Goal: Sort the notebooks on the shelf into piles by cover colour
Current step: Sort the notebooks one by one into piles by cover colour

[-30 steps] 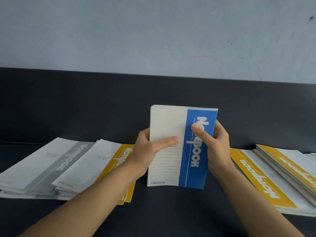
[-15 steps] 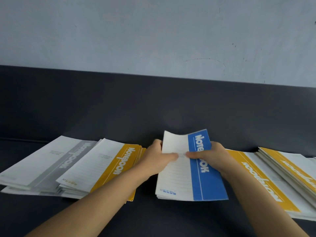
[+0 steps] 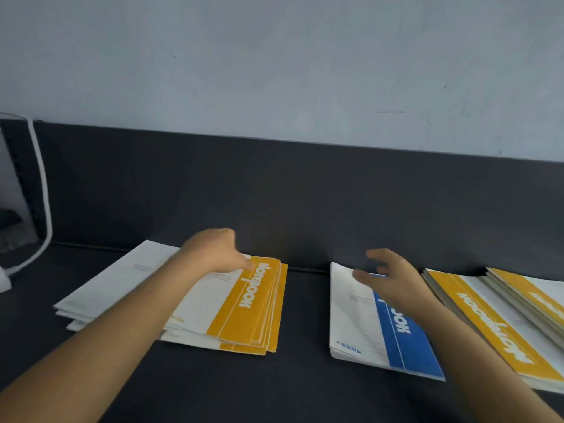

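A stack of blue-and-white notebooks (image 3: 406, 337) lies flat on the dark shelf (image 3: 305, 315), right of centre. My right hand (image 3: 387, 276) hovers over its far end with fingers spread, holding nothing. To the left is a fanned pile of yellow-and-white notebooks (image 3: 247, 309). My left hand (image 3: 213, 251) lies at the far end of this pile, fingertips touching the top cover. Behind my left arm a pile of grey-and-white notebooks (image 3: 122, 279) shows only its white side. At the right lie two more yellow-and-white piles (image 3: 494, 322), (image 3: 534, 291), overlapping.
A dark upright back panel (image 3: 305, 193) runs behind the shelf, below a pale wall. At the far left a white cable (image 3: 42, 193) hangs down to a white object (image 3: 4, 280) on the shelf. Bare shelf shows between the left yellow pile and the blue stack.
The blue stack, held upright in both hands a second ago, now lies flat. Both hands have let go. My left hand has moved left onto the yellow pile.
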Demonstrator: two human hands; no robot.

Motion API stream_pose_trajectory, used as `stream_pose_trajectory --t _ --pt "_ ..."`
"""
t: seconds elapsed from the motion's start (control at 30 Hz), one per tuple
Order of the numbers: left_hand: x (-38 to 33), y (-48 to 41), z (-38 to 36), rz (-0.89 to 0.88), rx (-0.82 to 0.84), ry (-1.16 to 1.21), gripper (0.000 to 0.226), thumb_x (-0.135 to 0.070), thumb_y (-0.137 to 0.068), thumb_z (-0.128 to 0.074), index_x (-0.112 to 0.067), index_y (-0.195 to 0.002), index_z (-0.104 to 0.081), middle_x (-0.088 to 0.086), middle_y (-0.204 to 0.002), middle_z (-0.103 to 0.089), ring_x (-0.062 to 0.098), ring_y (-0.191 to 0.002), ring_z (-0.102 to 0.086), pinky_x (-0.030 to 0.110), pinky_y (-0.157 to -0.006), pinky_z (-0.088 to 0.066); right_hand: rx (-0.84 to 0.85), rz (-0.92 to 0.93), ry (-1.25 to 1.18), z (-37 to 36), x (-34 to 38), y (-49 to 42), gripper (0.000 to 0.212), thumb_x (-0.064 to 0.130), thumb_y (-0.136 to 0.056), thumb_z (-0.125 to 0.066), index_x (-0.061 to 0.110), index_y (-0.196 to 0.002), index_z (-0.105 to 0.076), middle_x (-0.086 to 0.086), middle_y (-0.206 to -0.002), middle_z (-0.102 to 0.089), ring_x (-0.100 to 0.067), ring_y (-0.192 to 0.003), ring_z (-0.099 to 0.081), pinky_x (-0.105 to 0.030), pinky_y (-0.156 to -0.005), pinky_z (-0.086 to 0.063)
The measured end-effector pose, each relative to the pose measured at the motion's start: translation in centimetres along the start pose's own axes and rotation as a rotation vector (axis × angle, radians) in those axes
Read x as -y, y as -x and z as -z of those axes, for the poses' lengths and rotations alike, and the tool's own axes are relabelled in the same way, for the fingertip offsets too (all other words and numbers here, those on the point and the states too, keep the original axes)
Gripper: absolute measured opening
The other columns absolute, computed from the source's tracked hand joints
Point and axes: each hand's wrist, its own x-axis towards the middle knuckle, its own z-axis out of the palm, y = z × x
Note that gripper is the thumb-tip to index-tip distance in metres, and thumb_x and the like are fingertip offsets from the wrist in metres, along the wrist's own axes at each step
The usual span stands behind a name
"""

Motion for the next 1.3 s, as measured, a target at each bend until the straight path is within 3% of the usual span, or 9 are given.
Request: stream_pose_trajectory --t 0.13,0.27,0.37,0.53,0.77,0.87,1.03,1.13,1.3 --pt "4.0 -1.3 -0.2 0.058 0.108 0.080 0.049 -0.057 -0.068 -0.072 -0.018 -0.096 -0.063 -0.001 -0.100 -0.066 0.016 -0.090 -0.064 0.026 -0.068 -0.048 0.218 -0.193 -0.597 -3.8 6.4 1.2 0.063 0.032 -0.081 -0.073 0.009 -0.134 -0.047 -0.006 -0.130 -0.054 -0.022 -0.115 -0.053 -0.039 -0.097 -0.048" --pt "6.0 -2.5 -1.3 -0.019 0.185 0.236 0.057 -0.055 -0.051 -0.079 -0.021 -0.096 -0.071 -0.008 -0.095 -0.071 0.010 -0.085 -0.067 0.028 -0.077 -0.056 0.362 -0.433 -0.694 -8.3 10.8 0.8 0.078 0.029 -0.074 -0.080 0.013 -0.138 -0.039 -0.009 -0.136 -0.047 -0.030 -0.122 -0.047 -0.041 -0.087 -0.048" --pt "6.9 -2.8 -1.9 -0.056 0.188 0.286 0.056 -0.052 -0.049 -0.080 -0.023 -0.096 -0.071 -0.009 -0.096 -0.071 0.009 -0.087 -0.067 0.030 -0.081 -0.057 0.300 -0.501 -0.746 -9.9 11.7 0.0 0.060 0.018 -0.075 -0.080 0.011 -0.126 -0.049 -0.008 -0.113 -0.060 -0.024 -0.102 -0.056 -0.035 -0.069 -0.047" --pt "7.2 -3.0 -2.9 -0.102 0.142 0.331 0.055 -0.044 -0.062 -0.082 -0.021 -0.107 -0.062 -0.006 -0.106 -0.066 0.013 -0.097 -0.063 0.028 -0.081 -0.054 0.195 -0.560 -0.724 -10.7 10.5 -0.8 0.043 0.006 -0.075 -0.078 0.006 -0.112 -0.057 -0.014 -0.111 -0.064 -0.027 -0.099 -0.062 -0.030 -0.061 -0.049" --pt "6.9 -3.5 -3.6 -0.094 0.159 0.401 0.077 -0.048 -0.066 -0.078 -0.015 -0.129 -0.048 -0.002 -0.122 -0.058 0.017 -0.107 -0.058 0.032 -0.089 -0.053 0.297 -0.376 -0.630 -11.3 10.6 -0.2 0.021 0.009 -0.087 -0.066 0.002 -0.106 -0.066 -0.011 -0.094 -0.074 -0.026 -0.087 -0.071 -0.036 -0.069 -0.055" --pt "7.1 -3.5 -3.3 -0.070 0.182 0.736 0.096 -0.057 -0.055 -0.084 -0.016 -0.133 -0.045 -0.003 -0.129 -0.058 0.017 -0.113 -0.058 0.032 -0.092 -0.050 0.237 -0.262 -0.778 -10.3 11.3 0.2 0.018 0.004 -0.090 -0.060 0.000 -0.107 -0.063 -0.016 -0.097 -0.073 -0.029 -0.087 -0.072 -0.039 -0.071 -0.057" --pt "4.7 -1.0 -1.6 -0.257 0.146 1.509 0.044 -0.012 -0.074 -0.082 -0.016 -0.114 -0.065 0.004 -0.103 -0.074 0.024 -0.097 -0.071 0.042 -0.084 -0.058 0.001 0.001 -1.064 -8.0 12.3 1.3 0.018 0.001 -0.090 -0.053 0.007 -0.106 -0.059 -0.012 -0.100 -0.072 -0.029 -0.090 -0.071 -0.041 -0.071 -0.057" --pt "3.1 0.2 -1.7 -0.386 -0.032 1.496 0.040 -0.012 -0.070 -0.084 -0.023 -0.103 -0.065 -0.003 -0.098 -0.073 0.015 -0.094 -0.070 0.034 -0.077 -0.059 -0.090 0.113 -1.016 -8.2 12.5 2.0 0.019 0.009 -0.082 -0.057 0.015 -0.101 -0.060 -0.007 -0.099 -0.073 -0.027 -0.090 -0.071 -0.042 -0.074 -0.057" --pt "3.0 0.4 -1.7 -0.510 -0.071 1.457 0.033 -0.016 -0.071 -0.084 -0.024 -0.097 -0.067 -0.006 -0.094 -0.074 0.012 -0.090 -0.071 0.022 -0.066 -0.056 -0.091 0.243 -0.924 -7.5 12.1 2.5 0.033 0.028 -0.074 -0.062 0.019 -0.106 -0.060 -0.002 -0.100 -0.073 -0.023 -0.089 -0.072 -0.034 -0.069 -0.059"
